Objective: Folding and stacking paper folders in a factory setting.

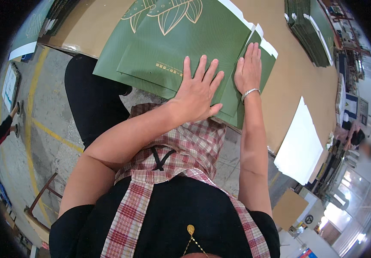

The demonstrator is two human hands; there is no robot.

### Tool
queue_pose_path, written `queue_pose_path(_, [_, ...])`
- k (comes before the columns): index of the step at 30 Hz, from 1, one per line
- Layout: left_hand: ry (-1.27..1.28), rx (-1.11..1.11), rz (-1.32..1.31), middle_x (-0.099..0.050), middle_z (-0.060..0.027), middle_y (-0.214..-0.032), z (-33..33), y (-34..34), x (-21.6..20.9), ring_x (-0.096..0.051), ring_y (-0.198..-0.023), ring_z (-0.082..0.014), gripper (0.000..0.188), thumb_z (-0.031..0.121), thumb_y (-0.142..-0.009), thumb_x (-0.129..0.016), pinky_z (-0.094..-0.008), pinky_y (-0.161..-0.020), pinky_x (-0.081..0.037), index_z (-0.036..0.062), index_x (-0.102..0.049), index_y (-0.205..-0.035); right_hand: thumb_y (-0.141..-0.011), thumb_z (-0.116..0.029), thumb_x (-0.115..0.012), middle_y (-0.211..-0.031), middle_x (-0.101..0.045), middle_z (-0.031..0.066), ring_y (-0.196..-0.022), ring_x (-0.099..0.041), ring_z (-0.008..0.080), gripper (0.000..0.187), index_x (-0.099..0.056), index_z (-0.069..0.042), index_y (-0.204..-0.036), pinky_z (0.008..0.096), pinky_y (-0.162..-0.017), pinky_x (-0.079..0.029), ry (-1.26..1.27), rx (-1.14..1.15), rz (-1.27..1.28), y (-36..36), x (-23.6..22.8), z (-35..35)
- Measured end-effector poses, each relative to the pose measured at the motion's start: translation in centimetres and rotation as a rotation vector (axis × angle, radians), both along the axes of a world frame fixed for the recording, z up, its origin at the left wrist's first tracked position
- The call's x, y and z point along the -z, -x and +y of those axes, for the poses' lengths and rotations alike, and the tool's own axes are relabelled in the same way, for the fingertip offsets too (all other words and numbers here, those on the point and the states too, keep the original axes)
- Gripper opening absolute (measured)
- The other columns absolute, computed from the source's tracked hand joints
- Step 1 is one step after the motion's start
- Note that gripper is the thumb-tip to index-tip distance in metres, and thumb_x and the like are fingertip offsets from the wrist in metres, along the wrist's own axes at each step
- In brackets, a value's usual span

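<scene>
A large green printed cardboard sheet [151, 47] with a gold leaf pattern lies partly folded on the brown tabletop, its near edge overhanging my lap. My left hand [198, 92] rests on it with the fingers spread, pressing near a line of gold print. Along the right side, my right hand [249, 71] lies flat with fingers together and stretched out, on a narrow folded strip of the sheet. White tabs show at the sheet's upper right edge. Neither hand grasps anything.
Stacks of folded green card [308, 32] stand at the far right, and more green card [30, 32] lies at the far left. A white stack of sheets [300, 144] lies at the table's right edge. Other people are in the background at both sides.
</scene>
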State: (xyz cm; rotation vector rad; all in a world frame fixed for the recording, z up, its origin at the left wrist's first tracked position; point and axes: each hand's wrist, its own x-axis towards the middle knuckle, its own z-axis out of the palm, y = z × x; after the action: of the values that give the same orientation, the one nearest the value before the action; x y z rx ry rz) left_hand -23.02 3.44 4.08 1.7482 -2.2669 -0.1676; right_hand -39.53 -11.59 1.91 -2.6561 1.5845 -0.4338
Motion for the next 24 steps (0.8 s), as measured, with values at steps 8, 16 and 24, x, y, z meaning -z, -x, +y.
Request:
queue_pose_path(8, [-0.021, 0.004, 0.024, -0.023, -0.0239, -0.158, 0.3, -0.1, -0.5, -0.019, -0.145, -0.0477, 0.085, 0.059, -0.086, -0.056, -0.0740, -0.109, -0.013, 0.0056, -0.039, -0.149, -0.099, -0.023, -0.036, -0.162, -0.017, 0.0206, -0.150, -0.018, 0.0349, 0.062, -0.020, 0.002, -0.154, 0.0460, -0.121, -0.018, -0.015, 0.019, -0.034, 0.1, 0.7, -2.3])
queue_pose_path(16, [-0.017, -0.002, 0.016, -0.025, -0.0248, -0.157, 0.2, 0.0, -0.5, -0.018, -0.145, -0.0484, 0.084, 0.061, -0.087, -0.052, -0.0747, -0.109, -0.010, 0.0049, -0.039, -0.149, -0.100, -0.024, -0.034, -0.162, -0.017, 0.0191, -0.150, -0.017, 0.0337, 0.062, -0.020, 0.001, -0.154, 0.0451, -0.122, -0.017, -0.061, 0.055, -0.004, -0.1, 0.3, -2.2])
queue_pose_path(24, [-0.025, 0.000, 0.012, -0.026, -0.0243, -0.157, 0.1, -0.1, -0.6, -0.019, -0.145, -0.0482, 0.083, 0.059, -0.088, -0.053, -0.0743, -0.110, -0.011, 0.0049, -0.039, -0.149, -0.100, -0.025, -0.033, -0.162, -0.019, 0.0173, -0.150, -0.017, 0.0320, 0.061, -0.022, -0.001, -0.155, 0.0440, -0.122, -0.016, -0.105, 0.093, 0.043, -0.4, 0.1, -2.2])
